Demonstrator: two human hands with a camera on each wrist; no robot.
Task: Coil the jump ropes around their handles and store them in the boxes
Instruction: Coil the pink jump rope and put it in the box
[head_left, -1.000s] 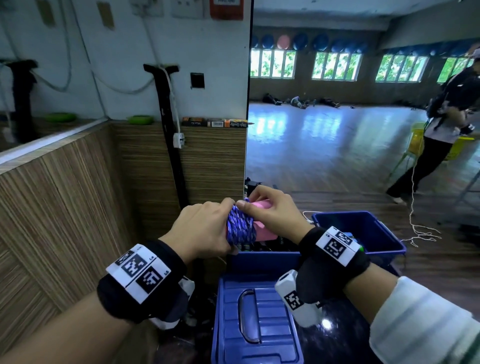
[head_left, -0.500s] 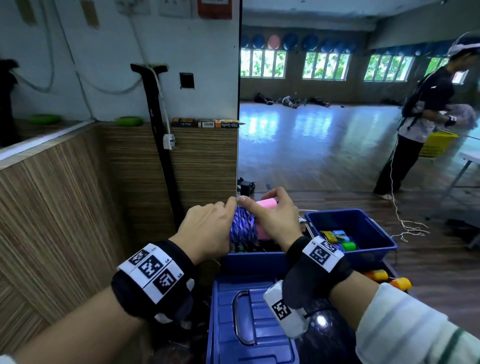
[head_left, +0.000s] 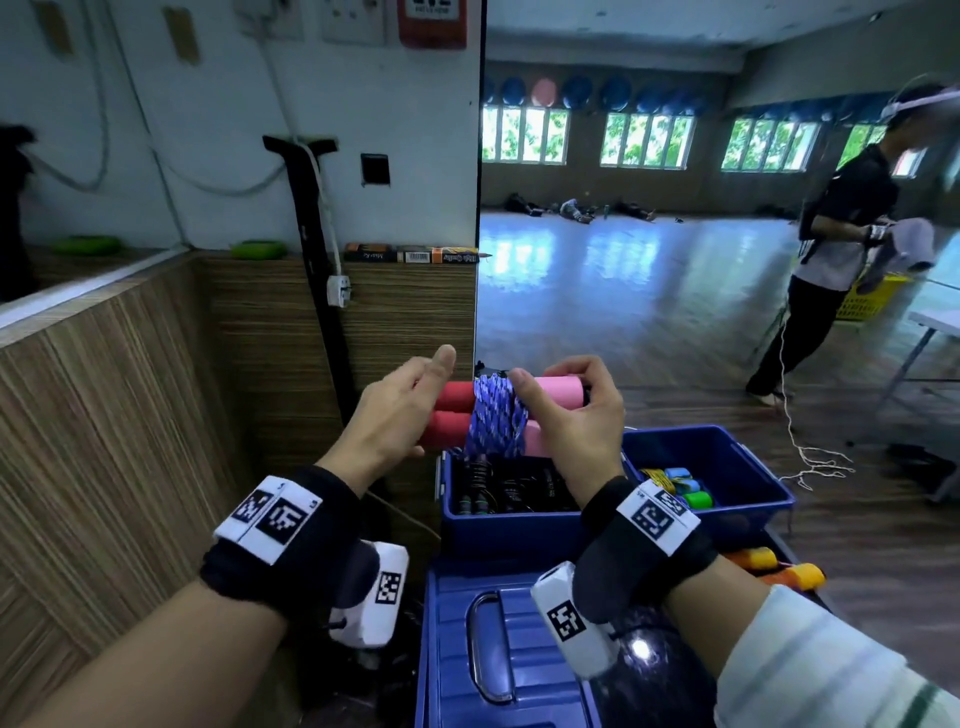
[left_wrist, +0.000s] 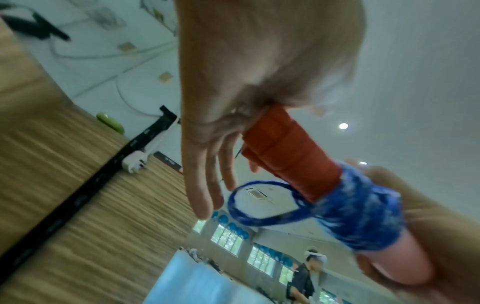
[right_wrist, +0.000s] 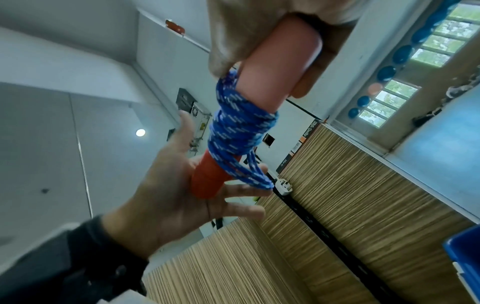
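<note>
Your right hand (head_left: 574, 415) grips the pink handles (head_left: 561, 393), left hand (head_left: 387, 415) splayed flat against red ends (head_left: 453, 397), rope coil (head_left: 496, 415) hiding their middle

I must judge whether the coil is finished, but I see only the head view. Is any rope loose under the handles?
Observer: Yes. The left wrist view shows a loop of the blue rope sticking out free beside the coil.
Operator: Does the left hand hold that loop?
Observer: No. In the right wrist view the left hand is open with its fingers spread and its palm at the red handle ends. Only the right hand grips the handles.
</note>
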